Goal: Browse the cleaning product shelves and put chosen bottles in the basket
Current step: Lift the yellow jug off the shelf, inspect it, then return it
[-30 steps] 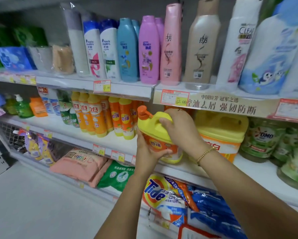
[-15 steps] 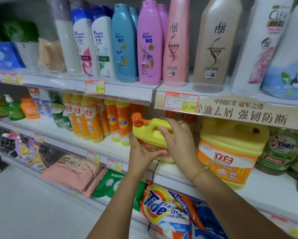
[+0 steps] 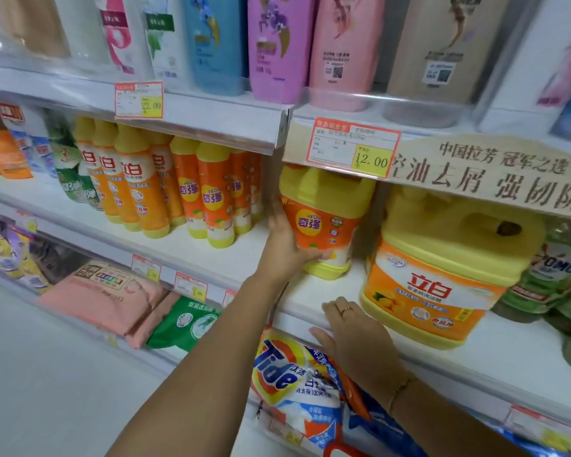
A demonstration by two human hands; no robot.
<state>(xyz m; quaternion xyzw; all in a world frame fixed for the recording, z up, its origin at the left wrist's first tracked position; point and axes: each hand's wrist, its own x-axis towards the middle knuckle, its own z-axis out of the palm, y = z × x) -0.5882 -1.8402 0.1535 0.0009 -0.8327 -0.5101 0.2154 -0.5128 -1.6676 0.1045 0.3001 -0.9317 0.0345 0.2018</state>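
A yellow and orange detergent jug [image 3: 323, 222] stands upright on the middle shelf [image 3: 211, 255], its top tucked under the shelf above. My left hand [image 3: 285, 240] grips its lower left side, thumb across the front near the base. My right hand [image 3: 350, 331] holds nothing and rests with relaxed fingers on the shelf's front edge, just left of a larger yellow jug [image 3: 442, 275]. No basket is in view.
A row of orange dish-soap bottles [image 3: 139, 186] stands left of the jug. Shampoo bottles [image 3: 277, 44] fill the upper shelf. A Tide bag [image 3: 287, 374], a pink pack [image 3: 102, 295] and a green pack [image 3: 188, 324] lie below. Green OMO pouches [image 3: 554, 275] sit at the right.
The jug went from being held in both hands in front of the shelf to standing on it. My right hand let go of its top and dropped to the shelf edge.
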